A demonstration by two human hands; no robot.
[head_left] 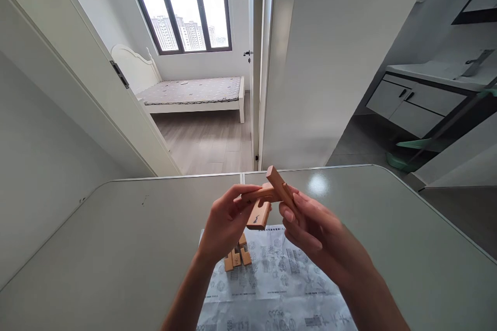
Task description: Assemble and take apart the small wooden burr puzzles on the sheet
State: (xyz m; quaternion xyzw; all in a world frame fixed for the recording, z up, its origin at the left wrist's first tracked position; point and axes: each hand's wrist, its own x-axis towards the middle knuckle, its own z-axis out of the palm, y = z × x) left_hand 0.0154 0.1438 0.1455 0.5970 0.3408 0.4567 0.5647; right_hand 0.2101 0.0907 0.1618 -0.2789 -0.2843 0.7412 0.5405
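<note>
The wooden pieces (259, 215) are orange-brown, the paper (267, 282) grey-printed white.

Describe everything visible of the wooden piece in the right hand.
The wooden piece is a straight brown bar, smooth in look, its upper end squared. It slants above the table, that end up and left. The right hand grips its lower part, partly hiding it; midway, it seems to touch the block in the left hand.
</note>
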